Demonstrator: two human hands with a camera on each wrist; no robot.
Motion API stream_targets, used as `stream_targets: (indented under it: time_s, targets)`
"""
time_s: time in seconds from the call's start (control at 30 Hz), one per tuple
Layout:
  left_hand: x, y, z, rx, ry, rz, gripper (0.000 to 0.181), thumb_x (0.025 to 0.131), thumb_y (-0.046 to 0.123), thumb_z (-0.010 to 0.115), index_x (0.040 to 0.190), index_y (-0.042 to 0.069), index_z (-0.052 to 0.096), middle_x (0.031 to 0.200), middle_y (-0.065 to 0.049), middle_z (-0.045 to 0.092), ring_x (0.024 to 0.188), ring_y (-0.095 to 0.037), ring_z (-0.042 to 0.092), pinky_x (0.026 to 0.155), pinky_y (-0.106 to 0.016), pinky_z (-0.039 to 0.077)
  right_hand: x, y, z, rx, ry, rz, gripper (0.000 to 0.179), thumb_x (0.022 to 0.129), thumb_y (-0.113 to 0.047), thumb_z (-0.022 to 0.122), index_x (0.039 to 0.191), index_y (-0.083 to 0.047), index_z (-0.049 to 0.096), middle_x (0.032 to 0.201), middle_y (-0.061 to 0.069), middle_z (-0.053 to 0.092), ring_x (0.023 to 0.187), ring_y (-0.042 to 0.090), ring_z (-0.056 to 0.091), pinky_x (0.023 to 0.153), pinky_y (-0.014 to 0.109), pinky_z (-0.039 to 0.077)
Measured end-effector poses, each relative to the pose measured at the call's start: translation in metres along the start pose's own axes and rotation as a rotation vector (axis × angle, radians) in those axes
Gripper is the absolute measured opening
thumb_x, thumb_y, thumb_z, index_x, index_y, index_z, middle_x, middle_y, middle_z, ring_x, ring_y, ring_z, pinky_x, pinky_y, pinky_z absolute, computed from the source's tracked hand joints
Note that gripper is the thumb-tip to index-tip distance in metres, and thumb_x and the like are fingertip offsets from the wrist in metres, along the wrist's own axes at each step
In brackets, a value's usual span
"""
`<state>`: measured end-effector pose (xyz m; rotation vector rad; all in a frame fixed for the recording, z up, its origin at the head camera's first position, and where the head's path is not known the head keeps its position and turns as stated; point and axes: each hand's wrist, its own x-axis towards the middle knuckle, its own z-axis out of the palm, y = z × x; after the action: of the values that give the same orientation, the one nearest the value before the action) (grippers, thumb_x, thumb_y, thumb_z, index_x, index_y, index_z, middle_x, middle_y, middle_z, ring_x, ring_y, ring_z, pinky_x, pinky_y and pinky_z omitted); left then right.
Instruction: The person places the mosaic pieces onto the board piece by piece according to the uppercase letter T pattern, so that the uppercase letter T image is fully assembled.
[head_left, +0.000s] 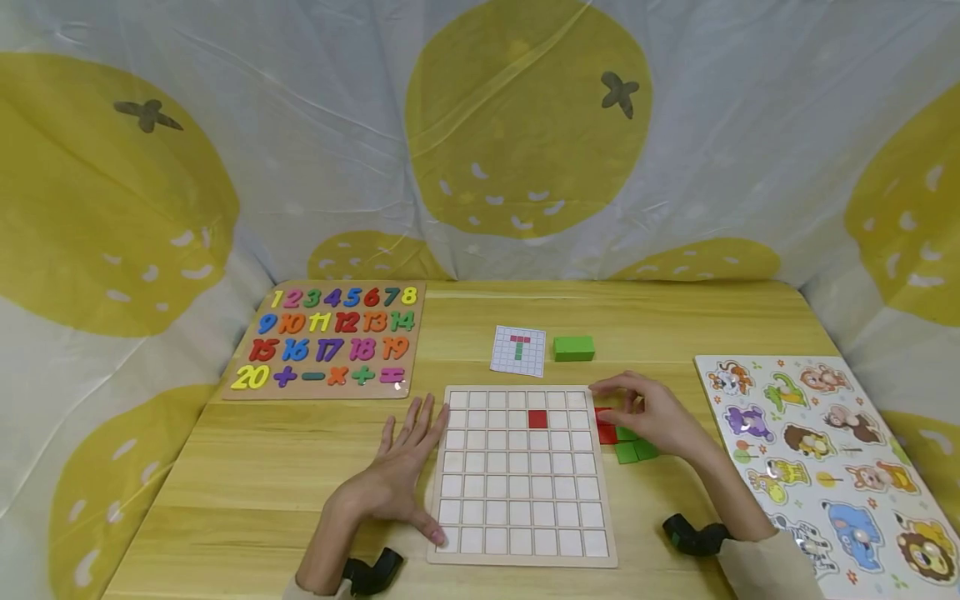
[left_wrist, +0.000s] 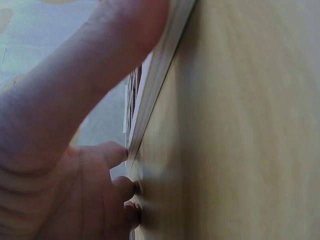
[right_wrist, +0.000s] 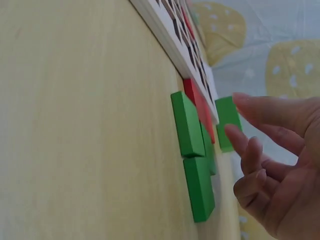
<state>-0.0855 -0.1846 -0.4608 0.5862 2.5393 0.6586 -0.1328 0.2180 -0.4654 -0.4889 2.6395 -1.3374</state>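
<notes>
A white grid board point(head_left: 523, 561) lies flat on the table, with one red square tile point(head_left: 537, 419) in its second row. Spread along the board's left side is my left hand point(head_left: 390, 475), its thumb on the near left corner and fingertips at the edge. My right hand point(head_left: 656, 412) hovers by the far right corner, over red tiles point(head_left: 607, 435) and green tiles point(head_left: 636, 451) beside the board. In the right wrist view, its fingers are partly bent, with nothing visible between them; the green tiles point(right_wrist: 199, 190) lie below, apart from the hand.
Behind the board are a small pattern card point(head_left: 506, 362) showing a T and a green block point(head_left: 573, 348). A number puzzle point(head_left: 300, 392) lies at the far left, an animal puzzle point(head_left: 817, 429) at the right. A patterned cloth point(head_left: 337, 150) hangs behind the table.
</notes>
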Motion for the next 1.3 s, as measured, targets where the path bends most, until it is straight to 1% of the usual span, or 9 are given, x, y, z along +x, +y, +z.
stream_targets:
  time_s: [0.2, 0.37, 0.5, 0.63, 0.97, 1.3]
  targets:
    - [0.000, 0.000, 0.000, 0.001, -0.001, 0.002, 0.165, 0.047, 0.054, 0.100, 0.167, 0.011, -0.005, 0.171, -0.017, -0.023, 0.159, -0.040, -0.022, 0.125, -0.069, -0.015, 0.000, 0.009, -0.004, 0.014, -0.037, 0.055, 0.029, 0.092, -0.016, 0.079, 0.119, -0.008, 0.075, 0.112, 0.010, 0.072, 0.074, 0.009, 0.050, 0.061, 0.022, 0.043]
    - [-0.001, 0.001, -0.001, -0.005, -0.003, -0.002, 0.164, 0.047, 0.053, 0.101, 0.167, 0.011, -0.005, 0.172, -0.017, -0.023, 0.159, -0.040, -0.022, 0.125, -0.068, -0.015, -0.001, 0.013, -0.008, 0.050, -0.064, 0.056, 0.028, 0.093, -0.013, 0.077, 0.120, -0.004, 0.074, 0.110, 0.013, 0.072, 0.074, 0.008, 0.051, 0.061, 0.022, 0.045]
    - [-0.001, 0.001, -0.002, -0.003, -0.007, -0.002, 0.165, 0.047, 0.053, 0.101, 0.166, 0.011, -0.005, 0.172, -0.016, -0.023, 0.159, -0.039, -0.022, 0.125, -0.068, -0.015, -0.001, 0.013, -0.009, 0.063, -0.073, 0.060, 0.027, 0.093, -0.013, 0.077, 0.118, -0.003, 0.075, 0.103, 0.012, 0.071, 0.073, 0.008, 0.050, 0.060, 0.021, 0.044]
    - [0.000, 0.001, -0.002, 0.001, -0.008, -0.001, 0.165, 0.047, 0.053, 0.100, 0.167, 0.011, -0.005, 0.172, -0.016, -0.023, 0.159, -0.039, -0.022, 0.125, -0.068, -0.015, 0.000, 0.013, -0.008, 0.052, -0.065, 0.070, 0.026, 0.092, -0.014, 0.078, 0.116, -0.004, 0.076, 0.097, 0.009, 0.069, 0.071, 0.008, 0.049, 0.061, 0.021, 0.043]
    - [-0.001, -0.001, -0.002, -0.007, -0.017, -0.004, 0.164, 0.048, 0.053, 0.100, 0.166, 0.012, -0.006, 0.172, -0.016, -0.023, 0.159, -0.039, -0.023, 0.125, -0.066, -0.016, 0.003, 0.015, -0.004, 0.016, -0.049, 0.070, 0.023, 0.090, -0.012, 0.080, 0.112, -0.006, 0.078, 0.096, 0.009, 0.069, 0.068, 0.008, 0.049, 0.058, 0.022, 0.043]
    - [0.000, -0.002, -0.001, 0.001, -0.022, -0.005, 0.164, 0.049, 0.054, 0.100, 0.167, 0.013, -0.006, 0.172, -0.015, -0.024, 0.159, -0.038, -0.023, 0.126, -0.066, -0.015, 0.006, 0.016, -0.004, -0.002, -0.037, 0.112, 0.021, 0.091, -0.010, 0.078, 0.111, -0.006, 0.079, 0.092, 0.007, 0.066, 0.071, 0.010, 0.051, 0.060, 0.022, 0.044]
